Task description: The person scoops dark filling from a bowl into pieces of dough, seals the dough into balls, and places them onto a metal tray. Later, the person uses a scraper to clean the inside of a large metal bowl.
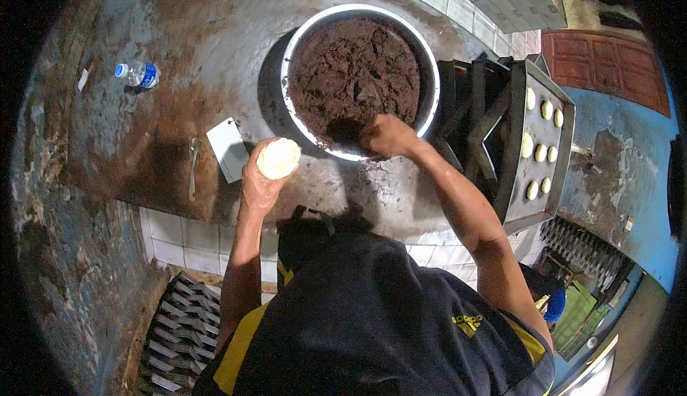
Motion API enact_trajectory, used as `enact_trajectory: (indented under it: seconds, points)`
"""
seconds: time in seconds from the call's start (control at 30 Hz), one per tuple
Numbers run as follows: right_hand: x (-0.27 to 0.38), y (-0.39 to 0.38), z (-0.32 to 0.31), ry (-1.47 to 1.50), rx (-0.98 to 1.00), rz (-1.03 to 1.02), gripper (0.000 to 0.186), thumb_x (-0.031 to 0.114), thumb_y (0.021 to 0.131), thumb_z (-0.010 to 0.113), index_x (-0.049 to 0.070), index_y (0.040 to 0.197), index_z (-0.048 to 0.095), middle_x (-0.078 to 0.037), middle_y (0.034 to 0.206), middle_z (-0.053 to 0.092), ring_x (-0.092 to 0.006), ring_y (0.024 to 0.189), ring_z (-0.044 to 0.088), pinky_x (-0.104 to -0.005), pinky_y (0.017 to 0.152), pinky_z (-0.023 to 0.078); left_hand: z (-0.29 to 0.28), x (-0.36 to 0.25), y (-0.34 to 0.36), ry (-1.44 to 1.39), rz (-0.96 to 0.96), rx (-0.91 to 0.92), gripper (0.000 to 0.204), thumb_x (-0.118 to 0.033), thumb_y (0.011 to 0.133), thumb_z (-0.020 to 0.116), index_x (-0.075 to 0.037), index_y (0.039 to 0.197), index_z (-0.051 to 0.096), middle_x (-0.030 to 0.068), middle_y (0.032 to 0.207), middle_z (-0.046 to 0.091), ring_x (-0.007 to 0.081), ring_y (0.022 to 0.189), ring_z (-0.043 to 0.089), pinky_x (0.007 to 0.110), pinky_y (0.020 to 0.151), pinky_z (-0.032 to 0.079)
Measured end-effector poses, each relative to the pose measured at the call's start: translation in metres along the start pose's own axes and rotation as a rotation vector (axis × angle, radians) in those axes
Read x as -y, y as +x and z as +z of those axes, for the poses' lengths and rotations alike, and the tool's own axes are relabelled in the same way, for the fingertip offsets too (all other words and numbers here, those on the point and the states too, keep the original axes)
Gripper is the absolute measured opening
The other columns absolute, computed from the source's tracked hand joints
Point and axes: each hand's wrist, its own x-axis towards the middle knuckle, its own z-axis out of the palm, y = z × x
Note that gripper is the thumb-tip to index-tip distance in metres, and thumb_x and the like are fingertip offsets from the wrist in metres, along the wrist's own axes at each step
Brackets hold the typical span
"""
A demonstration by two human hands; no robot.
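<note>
My left hand (259, 185) is wrapped round a pale, flattened round of dough (278, 158), held up in front of the bowl's near left side. A large round basin (285, 84) with a white rim holds dark brown, crumbly filling (354, 70). Inside the near edge of that basin, my right hand (388, 136) is closed with its fingers curled down at the filling. Its fingertips are hidden, so what they hold cannot be made out. A white rectangular piece (228, 150), flat like a scraper or card, lies on the table beside my left hand.
A metal spoon (193, 169) lies left of the white piece. Farther left is a clear plastic bottle (137, 74) on its side. Right of the basin, stacked metal trays stand; the top tray (521, 188) carries several pale dough balls (540, 152). Tiled wall (458, 9) borders the far side.
</note>
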Motion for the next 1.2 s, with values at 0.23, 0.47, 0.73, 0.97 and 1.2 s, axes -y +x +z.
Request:
enact_trajectory:
  seconds: [0.23, 0.47, 0.73, 0.97, 1.2]
  points:
    - [0.036, -0.043, -0.022, 1.31, 0.152, 0.206, 0.018, 0.018, 0.095, 0.066, 0.003, 0.101, 0.075, 0.004, 0.061, 0.056, -0.0017, 0.052, 0.047, -0.0216, 0.046, 0.035, 0.03, -0.016, 0.017, 0.09, 0.123, -0.116, 0.058, 0.001, 0.077, 0.084, -0.004, 0.127, 0.055, 0.0088, 0.117, 0.067, 0.0146, 0.107, 0.064, 0.03, 0.093, 0.054]
    - [0.099, -0.098, 0.066, -0.016, -0.671, -0.003, 0.028, 0.012, 0.092, 0.061, 0.005, 0.118, 0.068, -0.016, 0.092, 0.069, -0.0394, 0.079, 0.068, -0.0474, 0.068, 0.056, 0.117, -0.026, 0.037, 0.257, 0.261, -0.16, 0.062, -0.008, 0.083, 0.08, -0.008, 0.133, 0.044, 0.0144, 0.106, 0.07, 0.025, 0.097, 0.069, 0.037, 0.084, 0.055]
    - [0.042, -0.174, 0.11, 0.058, -0.719, 0.066, 0.027, 0.017, 0.093, 0.063, 0.007, 0.118, 0.067, -0.019, 0.088, 0.067, -0.0402, 0.078, 0.066, -0.048, 0.069, 0.054, 0.111, 0.02, 0.006, 0.098, 0.156, -0.007, 0.045, 0.007, 0.084, 0.066, -0.011, 0.124, 0.056, 0.0041, 0.11, 0.069, 0.0162, 0.1, 0.066, 0.031, 0.081, 0.054]
    - [0.051, -0.223, 0.098, 0.778, -0.844, 0.031, 0.059, 0.007, 0.087, 0.07, 0.0, 0.141, 0.047, -0.022, 0.104, 0.07, -0.0335, 0.091, 0.069, -0.0379, 0.082, 0.056, 0.191, 0.01, -0.108, -0.068, 0.164, 0.453, 0.061, 0.006, 0.08, 0.072, -0.01, 0.132, 0.045, 0.0051, 0.118, 0.06, 0.0156, 0.104, 0.061, 0.03, 0.091, 0.052]
    - [0.02, -0.346, 0.16, 0.774, -1.19, -0.092, 0.061, 0.001, 0.092, 0.054, -0.002, 0.15, 0.036, -0.018, 0.129, 0.066, -0.0311, 0.117, 0.064, -0.0397, 0.105, 0.046, 0.255, -0.014, -0.183, -0.235, -0.156, 0.642, 0.044, -0.01, 0.085, 0.079, -0.005, 0.121, 0.055, 0.0008, 0.104, 0.064, 0.0088, 0.094, 0.061, 0.025, 0.077, 0.052]
